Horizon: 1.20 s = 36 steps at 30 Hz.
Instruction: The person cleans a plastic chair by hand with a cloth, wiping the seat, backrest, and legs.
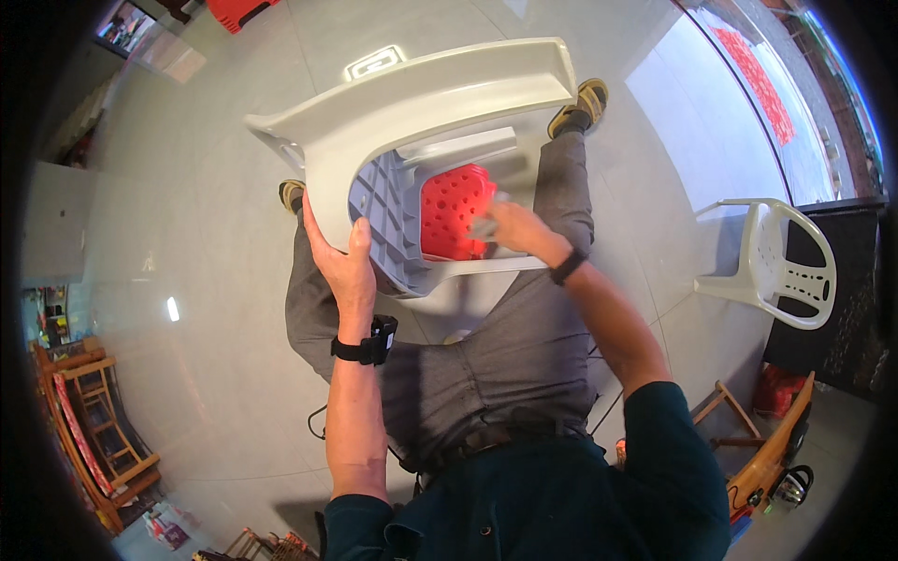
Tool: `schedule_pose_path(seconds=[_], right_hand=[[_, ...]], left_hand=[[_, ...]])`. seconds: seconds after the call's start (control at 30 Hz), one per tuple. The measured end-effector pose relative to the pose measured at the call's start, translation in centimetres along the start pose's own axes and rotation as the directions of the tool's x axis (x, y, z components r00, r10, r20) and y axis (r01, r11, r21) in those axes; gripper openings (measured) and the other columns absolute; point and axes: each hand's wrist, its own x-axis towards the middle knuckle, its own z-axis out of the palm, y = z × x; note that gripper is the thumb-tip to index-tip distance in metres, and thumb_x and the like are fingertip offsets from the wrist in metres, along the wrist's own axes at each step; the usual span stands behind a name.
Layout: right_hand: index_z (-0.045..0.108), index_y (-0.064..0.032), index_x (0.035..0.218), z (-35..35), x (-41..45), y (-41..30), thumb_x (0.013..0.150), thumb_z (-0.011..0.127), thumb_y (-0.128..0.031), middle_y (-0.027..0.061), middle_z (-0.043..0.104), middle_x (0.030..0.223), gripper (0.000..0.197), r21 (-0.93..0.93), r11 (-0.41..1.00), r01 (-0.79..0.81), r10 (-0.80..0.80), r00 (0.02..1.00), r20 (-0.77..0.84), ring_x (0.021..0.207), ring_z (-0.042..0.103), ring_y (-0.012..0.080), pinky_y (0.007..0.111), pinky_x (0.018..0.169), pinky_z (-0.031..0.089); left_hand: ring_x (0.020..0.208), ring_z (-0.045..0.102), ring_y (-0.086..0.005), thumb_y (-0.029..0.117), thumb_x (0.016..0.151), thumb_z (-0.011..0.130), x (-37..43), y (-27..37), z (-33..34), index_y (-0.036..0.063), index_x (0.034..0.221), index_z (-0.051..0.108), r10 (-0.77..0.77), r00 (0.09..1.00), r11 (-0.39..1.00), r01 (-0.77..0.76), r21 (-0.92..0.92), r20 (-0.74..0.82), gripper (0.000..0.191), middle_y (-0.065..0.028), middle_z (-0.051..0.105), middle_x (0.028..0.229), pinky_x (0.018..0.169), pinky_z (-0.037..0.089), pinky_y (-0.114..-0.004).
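Note:
A white plastic chair (435, 105) lies on its side in front of me, its legs pointing right and its grey ribbed underside (382, 200) showing. My left hand (344, 270) grips the chair's near left edge, thumb on the rim and fingers along the outer face. Between the chair's legs is my right hand (523, 228), blurred, with what looks like a grey cloth (484, 228) in its fingers. Just left of that hand, a red perforated plastic stool top (452, 203) shows through the gap between the legs. The stool's lower part is hidden.
Another white plastic chair (765, 266) stands at the right beside a black panel (821, 301). Wooden furniture (105, 428) is at the lower left, and a wooden chair (772, 442) at the lower right. Part of a red plastic item (238, 12) shows on the tiled floor (210, 231) at the top.

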Motion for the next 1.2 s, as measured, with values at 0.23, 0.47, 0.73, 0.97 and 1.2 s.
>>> schedule_pose_path(seconds=[0.23, 0.47, 0.73, 0.97, 1.2], right_hand=[[0.063, 0.0017, 0.12, 10.1, 6.0, -4.2, 0.075, 0.056, -0.005, 0.0266, 0.065, 0.111, 0.046, 0.302, 0.952, -0.05, -0.042, 0.955, 0.292, 0.103, 0.063, 0.0374, 0.042, 0.089, 0.048], [0.064, 0.0035, 0.112, 4.6, 2.5, -3.2, 0.079, 0.054, -0.006, 0.0253, 0.066, 0.105, 0.036, 0.252, 0.966, -0.064, -0.068, 0.875, 0.48, 0.1, 0.063, 0.0386, 0.042, 0.088, 0.048], [0.067, -0.0078, 0.093, -8.4, -5.3, 4.2, 0.089, 0.053, -0.022, 0.0158, 0.07, 0.087, 0.02, -0.607, 0.786, 0.119, 0.326, 0.754, 0.57, 0.084, 0.067, 0.0352, 0.042, 0.08, 0.053], [0.066, -0.0044, 0.104, -3.6, -2.3, -3.2, 0.083, 0.065, -0.014, 0.021, 0.068, 0.099, 0.023, 0.187, 0.933, 0.306, -0.295, 0.952, -0.084, 0.096, 0.065, 0.0367, 0.042, 0.084, 0.051], [0.064, -0.0048, 0.122, 6.0, 0.4, -9.0, 0.077, 0.049, -0.012, 0.0248, 0.067, 0.103, 0.047, 0.304, 0.952, 0.035, -0.125, 0.951, 0.282, 0.1, 0.063, 0.0402, 0.045, 0.09, 0.049]], left_hand=[[0.127, 0.046, -0.0223, 0.012, 0.082, 0.065, 0.1, -0.5, 1.5, -0.0041, 0.148, 0.029, 0.012, 1.0, 1.0, -0.012, 0.002, -0.004, 0.077, -0.0149, 0.044, 0.142, 0.107, 0.035, -0.034], [0.127, 0.045, -0.0226, 0.012, 0.082, 0.065, 0.0, 0.0, 0.1, -0.0042, 0.147, 0.03, 0.041, 0.999, 0.998, -0.04, 0.039, -0.027, 0.076, -0.015, 0.043, 0.142, 0.108, 0.034, -0.034], [0.121, 0.048, -0.019, 0.009, 0.081, 0.065, 0.1, 0.7, 0.6, -0.0029, 0.148, 0.028, -0.042, 0.999, 0.997, 0.042, -0.066, 0.002, 0.077, -0.0127, 0.045, 0.138, 0.103, 0.038, -0.031], [0.124, 0.047, -0.0204, 0.009, 0.082, 0.066, 0.3, -0.2, 0.6, -0.0023, 0.148, 0.029, 0.074, 0.997, 0.997, -0.075, 0.027, 0.016, 0.077, -0.0137, 0.045, 0.139, 0.105, 0.037, -0.033], [0.124, 0.047, -0.0203, 0.011, 0.083, 0.066, 0.1, -0.7, 0.9, -0.0037, 0.148, 0.03, 0.027, 1.0, 0.999, -0.028, -0.027, -0.011, 0.075, -0.0132, 0.045, 0.14, 0.105, 0.036, -0.032]])
